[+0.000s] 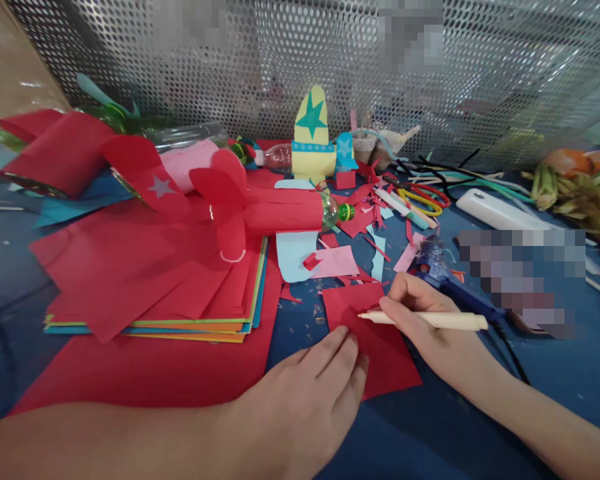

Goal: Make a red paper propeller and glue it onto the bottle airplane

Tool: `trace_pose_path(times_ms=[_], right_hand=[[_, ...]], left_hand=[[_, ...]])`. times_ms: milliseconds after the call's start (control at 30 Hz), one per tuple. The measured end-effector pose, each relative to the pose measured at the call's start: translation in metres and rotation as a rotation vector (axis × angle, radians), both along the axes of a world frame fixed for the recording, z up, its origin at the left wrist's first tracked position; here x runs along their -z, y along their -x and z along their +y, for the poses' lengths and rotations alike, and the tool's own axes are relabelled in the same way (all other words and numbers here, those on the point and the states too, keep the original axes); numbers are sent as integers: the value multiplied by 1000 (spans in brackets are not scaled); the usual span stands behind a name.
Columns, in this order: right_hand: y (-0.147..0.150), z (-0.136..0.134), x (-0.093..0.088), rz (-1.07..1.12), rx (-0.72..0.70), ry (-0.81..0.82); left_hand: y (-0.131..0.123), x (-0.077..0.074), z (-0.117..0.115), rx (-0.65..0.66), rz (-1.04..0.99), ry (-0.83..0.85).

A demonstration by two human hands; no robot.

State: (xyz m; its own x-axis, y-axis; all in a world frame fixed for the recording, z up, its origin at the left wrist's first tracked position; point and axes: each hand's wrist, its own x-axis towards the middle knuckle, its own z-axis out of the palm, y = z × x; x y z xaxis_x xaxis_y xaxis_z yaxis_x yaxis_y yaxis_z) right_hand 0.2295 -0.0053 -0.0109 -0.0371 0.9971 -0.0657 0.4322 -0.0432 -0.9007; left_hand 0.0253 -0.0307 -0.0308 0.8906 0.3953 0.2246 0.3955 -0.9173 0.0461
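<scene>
A piece of red paper [385,360] lies flat on the blue table in front of me. My left hand [313,387] rests on its left part, palm down with the fingers laid flat. Between the thumb and fingers of my right hand [427,320] is a cream-coloured marker [450,321], its tip at the paper's upper middle. Just beyond, a pink paper scrap [336,261] and a light blue paper piece [297,257] lie on the table. A plastic bottle wrapped in red paper [285,212], with red fins and a green cap, lies on its side.
Stacked coloured paper [155,330] sits at left. A blue glue gun [460,293] and its cord lie beside my right hand. Behind are a yellow paper-covered bottle [313,157], a white device [500,210], and dried husks [580,200]. A perforated metal panel [300,53] borders the back.
</scene>
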Motion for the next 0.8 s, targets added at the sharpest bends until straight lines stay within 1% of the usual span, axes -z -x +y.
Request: trace_pose_path(times_ms=[167,400,533,633,800], right_hand=[[1,0,-2,27,-17,2],[0,-1,1,-46,-61,-15],[-1,-2,4,-62,-80,-12],[0,-3,4,-85,-78,-10],[2,-3,2,-119,-82,24]], left_hand=[[0,-2,1,17,-16,63],[-1,-3,1,29,49,-31],[-2,-4,2,38,25,7],[-3,-4,2,38,32,-3],[-2,-1,2,53,45,-99]])
